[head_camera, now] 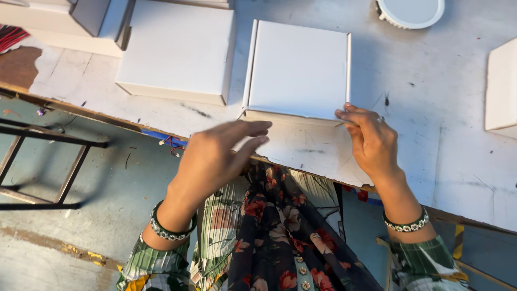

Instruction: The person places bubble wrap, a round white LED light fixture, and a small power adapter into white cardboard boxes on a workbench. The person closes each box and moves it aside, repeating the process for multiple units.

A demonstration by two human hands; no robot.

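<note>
Scuffed white worktop (431, 140) with a worn front edge, teal floor (107, 178) below it at the near left, and a floral garment (269, 226) at the very bottom of the view. Nearest, two forearms with beaded bangles, reaching up from the bottom edge. Left hand (215, 156) open and flat, fingers straight and pointing right, hovering at the worktop's edge just short of the near left corner of a closed white cardboard box (296, 70); whether the fingertips touch it cannot be told. Right hand (371, 137) open too, fingers curled lightly against the box's near right corner, pressing or steadying rather than gripping, probably to keep the lid flap down and the box square. Box itself flat on the worktop, close to the front edge and between both hands, handy for working on from either side. Just left of it and close beside, a second closed white box (177, 48), with more white cartons (70, 21) stacked farther left. Dark metal frame (43, 167) on the floor at the left. Farther back, a round white disc-shaped fitting (410, 11) at the top edge, and another white box (503, 86) cut off at the right.
</note>
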